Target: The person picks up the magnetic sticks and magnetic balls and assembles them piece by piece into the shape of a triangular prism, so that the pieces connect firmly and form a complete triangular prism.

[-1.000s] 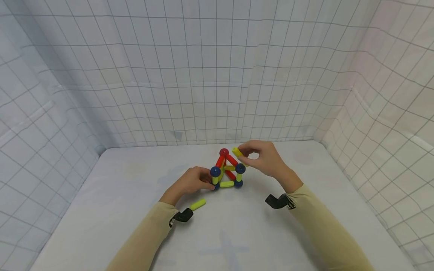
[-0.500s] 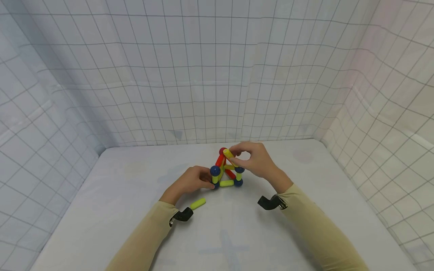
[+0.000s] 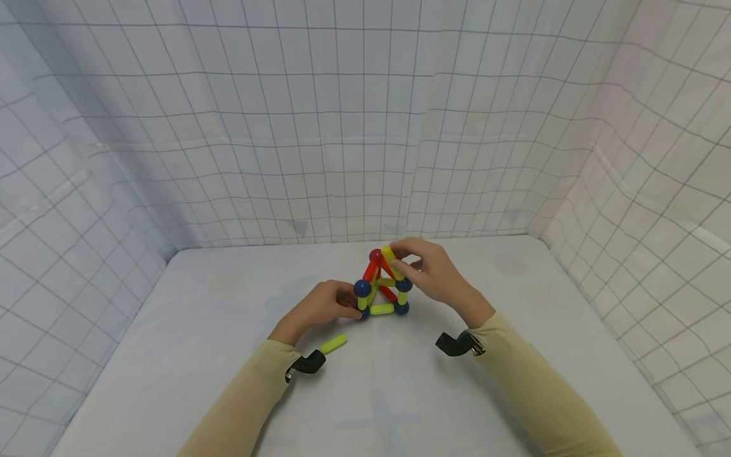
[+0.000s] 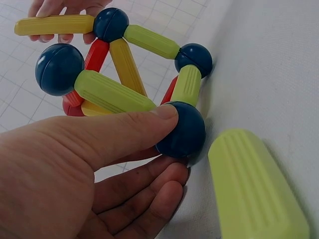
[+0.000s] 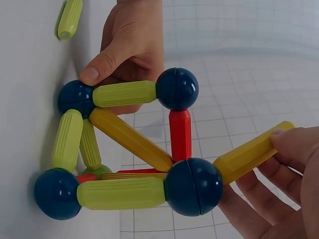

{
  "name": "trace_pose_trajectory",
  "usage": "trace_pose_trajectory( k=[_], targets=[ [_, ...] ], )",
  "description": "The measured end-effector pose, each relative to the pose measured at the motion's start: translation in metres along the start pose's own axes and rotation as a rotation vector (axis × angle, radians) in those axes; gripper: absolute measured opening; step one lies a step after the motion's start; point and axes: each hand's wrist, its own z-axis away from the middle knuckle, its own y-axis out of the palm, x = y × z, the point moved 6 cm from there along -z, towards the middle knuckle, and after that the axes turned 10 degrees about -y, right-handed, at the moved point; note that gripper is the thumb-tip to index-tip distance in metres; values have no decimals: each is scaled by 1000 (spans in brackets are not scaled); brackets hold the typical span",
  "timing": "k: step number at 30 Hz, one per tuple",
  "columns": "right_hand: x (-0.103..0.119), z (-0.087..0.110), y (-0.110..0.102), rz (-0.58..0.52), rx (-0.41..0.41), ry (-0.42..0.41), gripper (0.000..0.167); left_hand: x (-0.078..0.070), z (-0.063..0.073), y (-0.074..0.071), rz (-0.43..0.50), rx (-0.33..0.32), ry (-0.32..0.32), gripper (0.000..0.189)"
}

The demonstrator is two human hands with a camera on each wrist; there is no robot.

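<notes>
A small frame of ribbed magnetic rods and balls stands on the table, with a red ball (image 3: 375, 256) at its top. My left hand (image 3: 325, 303) pinches its lower left blue ball (image 4: 187, 132), thumb on the ball and fingers curled below. From that ball a light green rod (image 4: 117, 92) runs up to another blue ball (image 4: 60, 69). My right hand (image 3: 428, 270) holds a yellow rod (image 5: 251, 152) between thumb and fingers. One end of this rod meets the upper right blue ball (image 5: 193, 186); its other end points up, beside the red ball in the head view.
A loose light green rod (image 3: 334, 344) lies on the white table (image 3: 228, 393), near the left wrist. Black wrist mounts (image 3: 454, 344) stick out from both sleeves. Behind the table hangs a white cloth with a grid pattern (image 3: 365, 127).
My right hand has brought the yellow rod left from beside the frame, then tilted it steeper with its lower end at the upper right blue ball. The left hand stays put.
</notes>
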Motion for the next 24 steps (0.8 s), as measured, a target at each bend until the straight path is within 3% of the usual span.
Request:
trace_pose_trajectory(
  k=[13, 24],
  targets=[
    [0, 1, 3, 55, -4, -68, 28, 1, 0, 0, -12, -6, 16, 30],
    [2, 2, -3, 69, -95, -82, 30, 1, 0, 0, -16, -5, 26, 29]
  ],
)
